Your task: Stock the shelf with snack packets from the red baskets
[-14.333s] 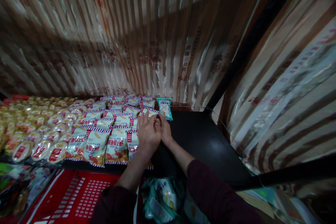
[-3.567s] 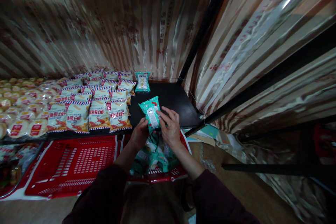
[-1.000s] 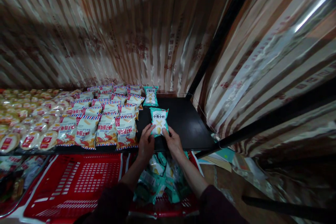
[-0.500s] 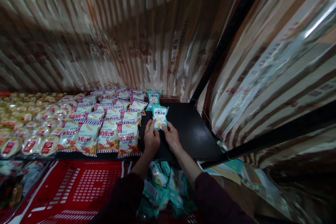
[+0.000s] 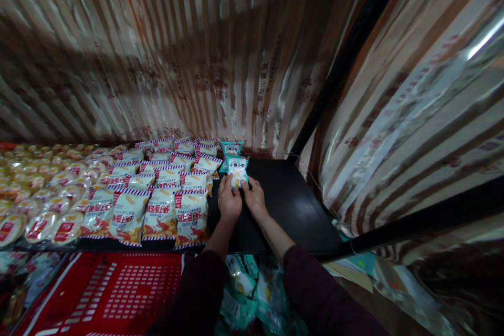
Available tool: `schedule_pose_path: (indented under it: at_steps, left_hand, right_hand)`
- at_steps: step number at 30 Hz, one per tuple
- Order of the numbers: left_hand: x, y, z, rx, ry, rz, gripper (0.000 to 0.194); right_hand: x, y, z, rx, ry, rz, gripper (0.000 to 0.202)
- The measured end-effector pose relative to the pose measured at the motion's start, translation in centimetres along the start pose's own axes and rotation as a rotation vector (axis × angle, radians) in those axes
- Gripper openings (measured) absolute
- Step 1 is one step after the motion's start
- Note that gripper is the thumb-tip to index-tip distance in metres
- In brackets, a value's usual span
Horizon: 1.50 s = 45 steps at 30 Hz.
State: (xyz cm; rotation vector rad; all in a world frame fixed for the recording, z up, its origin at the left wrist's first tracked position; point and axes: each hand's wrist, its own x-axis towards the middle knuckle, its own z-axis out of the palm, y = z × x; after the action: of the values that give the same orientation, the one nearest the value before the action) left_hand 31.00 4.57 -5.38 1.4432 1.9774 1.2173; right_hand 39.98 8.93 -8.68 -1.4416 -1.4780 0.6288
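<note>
A small teal-and-white snack bag (image 5: 237, 168) stands upright on the black shelf (image 5: 291, 205), gripped low at its two sides. My left hand (image 5: 229, 198) closes on its left edge and my right hand (image 5: 254, 197) on its lower right. Right behind it, partly covered, is a matching teal snack bag (image 5: 232, 148). To the left, rows of white snack bags (image 5: 191, 216) with red-and-blue striped edges stand close to my left hand.
Round packaged snacks (image 5: 39, 224) fill the shelf's left part. Below the front edge, a red basket (image 5: 144, 278) holds more teal bags (image 5: 240, 304). A black post (image 5: 315, 110) rises at the back right, before a striped, wrinkled covering (image 5: 177, 52).
Both hands have pushed the teal snack bag farther back, up against the one behind it. The view has shifted slightly, so the shelf appears lower.
</note>
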Motion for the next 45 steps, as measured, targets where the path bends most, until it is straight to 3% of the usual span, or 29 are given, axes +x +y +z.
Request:
schedule_pose_path:
  at_steps: [8, 15, 20, 27, 34, 45]
  left_hand:
    - [1.0, -0.6, 0.7, 0.035, 0.04, 0.038, 0.053]
    - [0.4, -1.5, 1.7, 0.073, 0.136, 0.103, 0.054]
    - [0.0, -1.8, 2.1, 0.097, 0.192, 0.127, 0.056]
    - [0.0, -1.7, 2.0, 0.121, 0.186, 0.154, 0.054]
    - [0.0, -1.9, 2.1, 0.083, 0.208, 0.136, 0.054]
    - [0.2, -2.0, 2.2, 0.049, 0.211, 0.089, 0.055]
  right_hand:
    - [1.2, -0.1, 1.2, -0.084, -0.019, -0.023, 0.043]
    - [1.2, 0.0, 1.1, -0.133, -0.04, -0.058, 0.041]
    - [1.9, -0.1, 1.0, -0.052, -0.034, -0.027, 0.059]
    - [4.9, -1.5, 1.1, 0.135, -0.093, 0.152, 0.083]
    - [6.8, -1.5, 2.5, 0.311, -0.164, 0.113, 0.063]
    - [7.0, -1.8, 3.7, 0.238, -0.143, 0.089, 0.048]
